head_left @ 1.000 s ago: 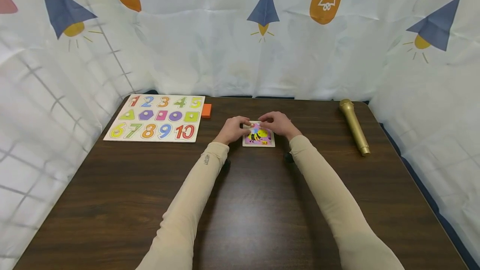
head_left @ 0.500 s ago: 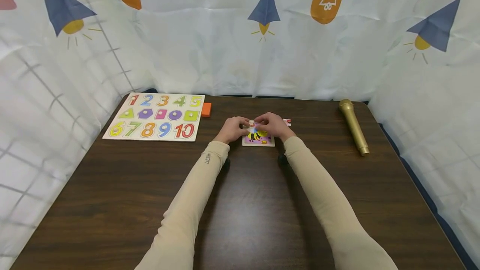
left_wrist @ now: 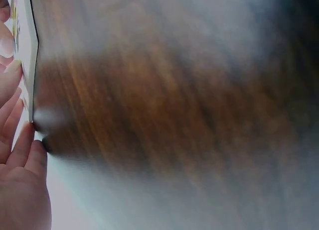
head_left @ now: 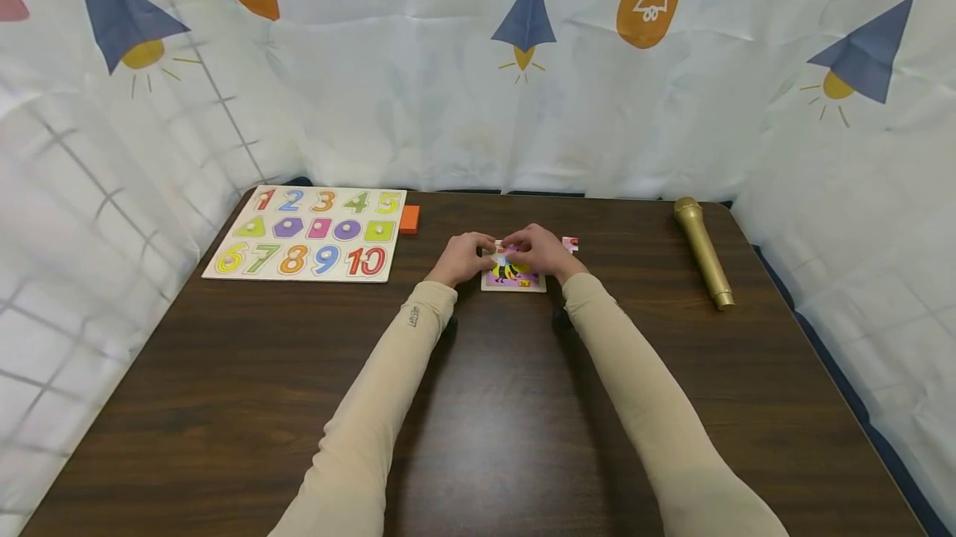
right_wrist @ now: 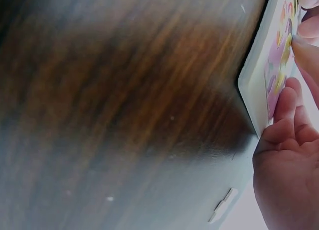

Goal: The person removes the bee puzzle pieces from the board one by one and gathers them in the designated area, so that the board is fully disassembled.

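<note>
Bee puzzle [head_left: 514, 276], mid-table: steady rim, press pieces level, judged best. Left hand [head_left: 460, 258], right hand [head_left: 543, 252]: fingertips close together, over board; pinch on any piece, cannot tell. Board flat, square, pale-edged. Loose piece [head_left: 571, 244]: notched, near right hand. Table [head_left: 478, 437]: dark wood-grain, sheen.

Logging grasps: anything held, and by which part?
Can't tell whether anything is gripped: left hand at the left edge of the bee puzzle, right hand over its upper right.
</note>
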`<act>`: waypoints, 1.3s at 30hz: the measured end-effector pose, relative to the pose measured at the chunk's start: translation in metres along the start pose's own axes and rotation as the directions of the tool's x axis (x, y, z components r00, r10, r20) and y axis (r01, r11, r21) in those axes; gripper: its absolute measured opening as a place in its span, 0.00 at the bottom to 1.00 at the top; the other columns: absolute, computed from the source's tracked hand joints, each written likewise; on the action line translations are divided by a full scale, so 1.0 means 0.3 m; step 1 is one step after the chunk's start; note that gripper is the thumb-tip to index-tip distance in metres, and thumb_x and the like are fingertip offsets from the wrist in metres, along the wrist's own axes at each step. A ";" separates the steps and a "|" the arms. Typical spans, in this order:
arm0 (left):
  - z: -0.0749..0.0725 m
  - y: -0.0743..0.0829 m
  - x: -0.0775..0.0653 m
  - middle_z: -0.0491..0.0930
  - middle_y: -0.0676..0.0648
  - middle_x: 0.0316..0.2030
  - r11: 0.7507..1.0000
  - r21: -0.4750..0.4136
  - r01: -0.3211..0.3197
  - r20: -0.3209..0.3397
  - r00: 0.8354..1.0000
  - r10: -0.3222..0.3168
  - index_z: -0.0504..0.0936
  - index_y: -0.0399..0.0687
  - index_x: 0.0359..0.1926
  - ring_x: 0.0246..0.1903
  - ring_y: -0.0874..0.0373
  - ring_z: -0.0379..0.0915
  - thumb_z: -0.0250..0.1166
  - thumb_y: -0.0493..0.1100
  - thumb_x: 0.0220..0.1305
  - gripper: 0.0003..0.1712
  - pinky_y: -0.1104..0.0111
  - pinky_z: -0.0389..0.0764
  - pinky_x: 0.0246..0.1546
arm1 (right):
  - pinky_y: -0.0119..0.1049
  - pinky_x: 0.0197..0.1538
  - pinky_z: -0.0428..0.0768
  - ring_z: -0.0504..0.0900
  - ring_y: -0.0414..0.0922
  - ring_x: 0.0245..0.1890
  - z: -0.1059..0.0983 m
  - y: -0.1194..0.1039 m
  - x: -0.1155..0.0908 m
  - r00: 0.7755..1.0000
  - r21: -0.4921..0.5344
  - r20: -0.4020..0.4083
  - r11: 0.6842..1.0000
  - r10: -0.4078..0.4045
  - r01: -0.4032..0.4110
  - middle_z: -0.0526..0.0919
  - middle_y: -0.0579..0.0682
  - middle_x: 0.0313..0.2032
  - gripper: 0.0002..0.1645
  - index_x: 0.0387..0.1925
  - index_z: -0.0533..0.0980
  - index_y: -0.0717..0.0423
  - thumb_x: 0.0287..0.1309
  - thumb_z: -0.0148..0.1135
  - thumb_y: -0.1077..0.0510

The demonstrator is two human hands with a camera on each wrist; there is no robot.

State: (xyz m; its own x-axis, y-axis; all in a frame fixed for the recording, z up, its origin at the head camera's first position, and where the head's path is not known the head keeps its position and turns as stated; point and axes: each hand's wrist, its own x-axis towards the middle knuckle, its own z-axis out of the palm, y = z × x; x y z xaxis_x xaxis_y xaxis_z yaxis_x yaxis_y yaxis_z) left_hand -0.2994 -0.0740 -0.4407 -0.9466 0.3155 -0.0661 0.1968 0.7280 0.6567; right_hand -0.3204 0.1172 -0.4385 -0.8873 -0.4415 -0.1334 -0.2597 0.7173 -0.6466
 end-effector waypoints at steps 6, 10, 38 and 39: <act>0.004 -0.005 0.001 0.76 0.46 0.61 1.000 0.017 -0.018 -0.001 1.000 0.018 0.83 0.40 0.53 0.64 0.50 0.66 0.67 0.40 0.64 0.18 0.57 0.65 0.66 | 0.42 0.50 0.75 0.72 0.50 0.49 -0.001 -0.004 -0.001 0.999 -0.008 0.042 1.000 -0.025 0.026 0.70 0.55 0.51 0.18 0.55 0.80 0.54 0.65 0.62 0.57; 0.005 -0.005 0.001 0.76 0.46 0.61 1.000 0.016 -0.022 0.000 1.000 0.022 0.83 0.39 0.53 0.64 0.49 0.66 0.67 0.39 0.63 0.18 0.57 0.65 0.66 | 0.45 0.54 0.75 0.72 0.52 0.52 -0.002 -0.006 -0.001 0.998 -0.009 0.060 1.000 -0.018 0.019 0.67 0.56 0.54 0.17 0.55 0.80 0.54 0.66 0.61 0.56; 0.004 -0.004 -0.005 0.76 0.46 0.61 0.999 0.017 -0.030 -0.008 1.000 0.030 0.84 0.38 0.53 0.64 0.49 0.66 0.66 0.39 0.63 0.17 0.57 0.65 0.66 | 0.49 0.61 0.70 0.67 0.53 0.57 0.004 -0.007 0.008 1.000 -0.058 0.015 0.998 -0.008 0.009 0.71 0.57 0.57 0.23 0.59 0.76 0.54 0.64 0.63 0.55; 0.004 -0.003 -0.005 0.76 0.46 0.61 0.999 0.019 -0.030 -0.007 1.000 0.030 0.84 0.38 0.53 0.64 0.49 0.66 0.66 0.39 0.63 0.17 0.57 0.65 0.66 | 0.49 0.61 0.70 0.67 0.53 0.57 0.004 -0.007 0.009 1.000 -0.060 0.013 0.998 -0.006 0.007 0.71 0.57 0.57 0.24 0.60 0.75 0.54 0.64 0.64 0.55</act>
State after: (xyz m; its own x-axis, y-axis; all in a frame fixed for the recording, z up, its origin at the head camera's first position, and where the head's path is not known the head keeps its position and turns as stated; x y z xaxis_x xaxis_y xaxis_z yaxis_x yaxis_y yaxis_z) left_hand -0.2978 -0.0745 -0.4421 -0.9421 0.3328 -0.0411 0.2298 0.7298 0.6439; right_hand -0.3218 0.1138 -0.4384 -0.8807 -0.4527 -0.1394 -0.2879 0.7453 -0.6013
